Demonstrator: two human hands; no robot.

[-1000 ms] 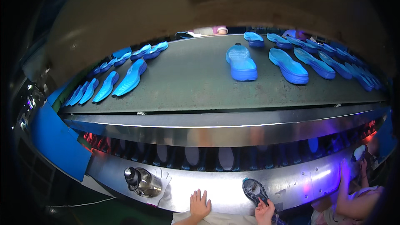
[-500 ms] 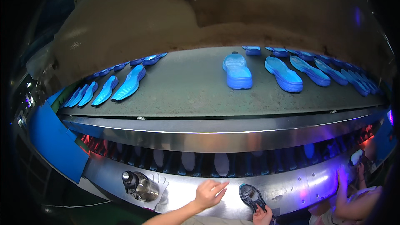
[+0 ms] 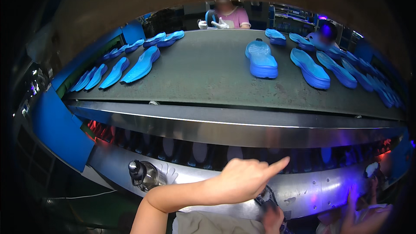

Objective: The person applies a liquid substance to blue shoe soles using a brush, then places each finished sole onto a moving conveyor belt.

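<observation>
My left hand reaches over the metal ledge, its index finger stretched out to the right and the other fingers curled. I see nothing held in it, though its underside is hidden. Below it, my right hand grips one end of a black shoe; motion blurs this hand and part of the shoe. My left hand and wrist cover some of the shoe's far end. Beyond the ledge, blue shoe soles lie on a wide green-grey conveyor belt, in groups to the left and right.
On the ledge at left stands a dark-lidded bottle beside a white glove. A slot with red-lit ends runs under the metal rail. A co-worker's arms are at right; another person is across the belt.
My left hand has moved right and farther out, with its index finger extended, and now overlaps the shoe. The view has tilted up, bringing people across the belt into sight.
</observation>
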